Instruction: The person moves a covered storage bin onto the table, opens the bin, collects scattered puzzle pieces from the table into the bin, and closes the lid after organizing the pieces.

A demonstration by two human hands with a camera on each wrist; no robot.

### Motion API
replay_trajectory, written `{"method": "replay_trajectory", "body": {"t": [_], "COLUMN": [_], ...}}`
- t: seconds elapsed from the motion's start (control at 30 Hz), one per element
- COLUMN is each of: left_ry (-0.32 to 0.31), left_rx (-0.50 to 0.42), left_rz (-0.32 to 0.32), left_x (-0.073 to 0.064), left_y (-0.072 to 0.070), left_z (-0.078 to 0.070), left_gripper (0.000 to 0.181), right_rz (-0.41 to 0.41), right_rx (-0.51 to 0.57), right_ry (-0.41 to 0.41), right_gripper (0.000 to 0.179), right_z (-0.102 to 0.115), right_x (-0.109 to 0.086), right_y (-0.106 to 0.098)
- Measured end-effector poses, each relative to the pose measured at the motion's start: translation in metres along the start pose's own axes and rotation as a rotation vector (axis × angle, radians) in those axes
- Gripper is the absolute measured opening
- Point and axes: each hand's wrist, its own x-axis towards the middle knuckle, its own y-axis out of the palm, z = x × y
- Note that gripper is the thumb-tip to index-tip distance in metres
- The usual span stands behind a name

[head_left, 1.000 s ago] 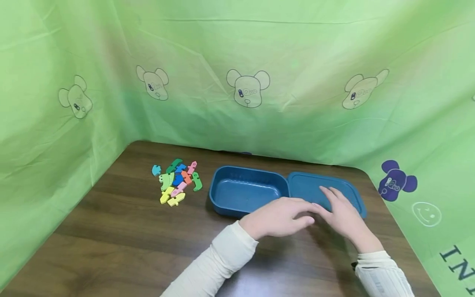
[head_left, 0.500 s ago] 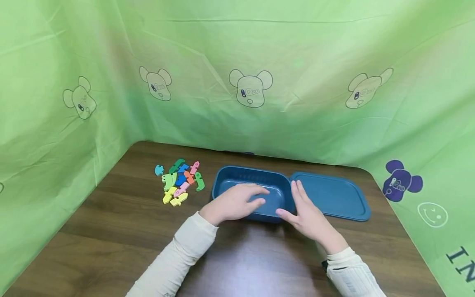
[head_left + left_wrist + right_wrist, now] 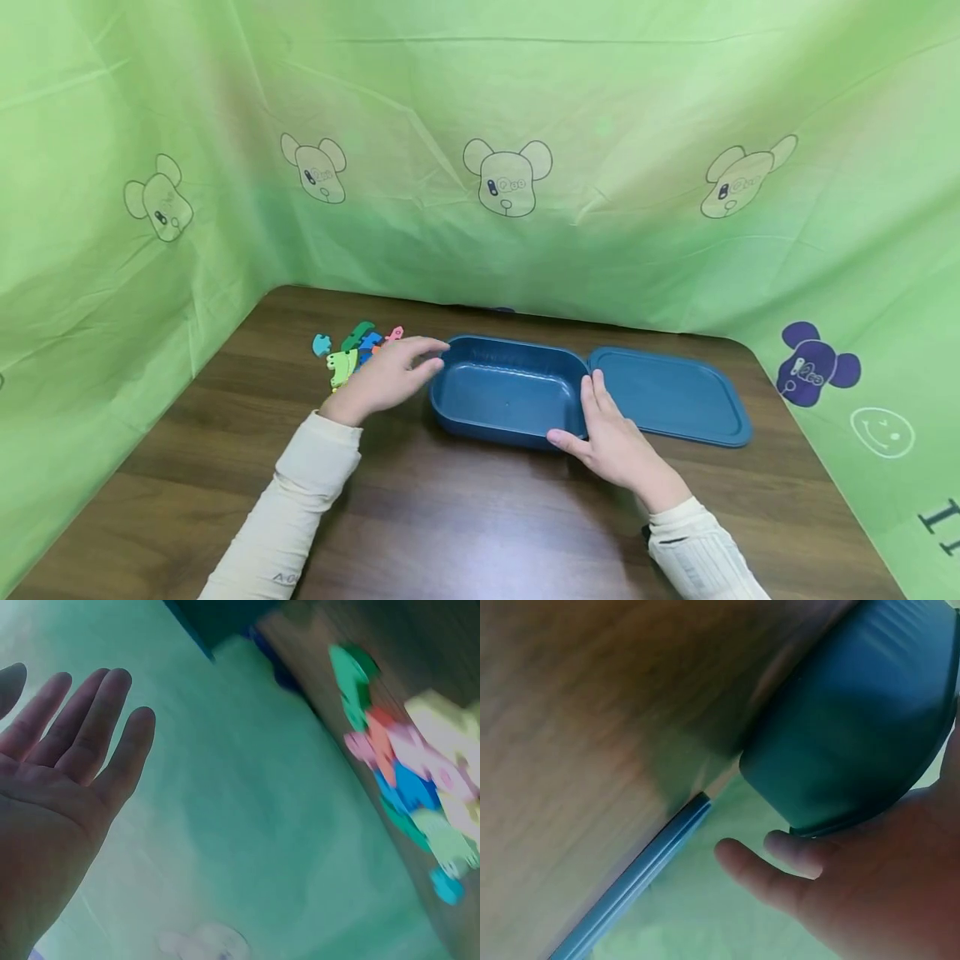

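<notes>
A blue rectangular box point(image 3: 491, 432), open at the top, sits on the table. My right hand point(image 3: 611, 442) is at its right end, fingers straight along the rim and thumb spread toward the front corner. In the right wrist view the box's wall point(image 3: 847, 742) overlaps part of that hand. My left hand point(image 3: 390, 375), fingers extended, hovers by the box's left rim and holds nothing; the left wrist view shows its bare palm point(image 3: 52, 795). Behind and under it in the head view lie colourful puzzle pieces point(image 3: 342, 364), some of them hidden by the hand.
A flat blue lid point(image 3: 667, 396) lies on the table right of the box. The brown wooden table point(image 3: 450, 525) is bordered at the back and sides by a green cloth point(image 3: 405, 250) printed with bear heads.
My left hand has moved left, across the box to its left end beside the pieces. My right hand has come from over the lid to the box's right rim.
</notes>
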Motion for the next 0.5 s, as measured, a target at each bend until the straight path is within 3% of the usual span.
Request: {"method": "replay_trajectory", "body": {"t": [0.1,0.2,0.27,0.33,0.43,0.5], "left_ry": [-0.056,-0.150,-0.181,-0.208,-0.205,-0.225], "left_rx": [-0.022,-0.141,-0.157,-0.156,-0.053,-0.050], "left_rz": [-0.045,-0.054,-0.088,-0.117,-0.192,-0.234], "left_x": [-0.004,-0.011,-0.015,-0.018,-0.019,-0.018], "left_y": [-0.011,-0.022,-0.029,-0.036,-0.048,-0.055], "left_z": [0.017,0.033,0.044,0.055,0.071,0.081], "left_gripper": [0.038,0.038,0.038,0.038,0.039,0.039], "right_rz": [0.009,0.013,0.020,0.028,0.038,0.040], "right_rx": [0.013,0.014,0.015,0.016,0.014,0.011], "right_ry": [0.012,0.020,0.027,0.037,0.052,0.056], "right_gripper": [0.109,0.113,0.116,0.117,0.117,0.117], "right_z": [0.000,0.000,0.001,0.002,0.003,0.003], "right_x": [0.002,0.002,0.003,0.004,0.005,0.006], "right_y": [0.001,0.003,0.004,0.003,0.000,-0.002]}}
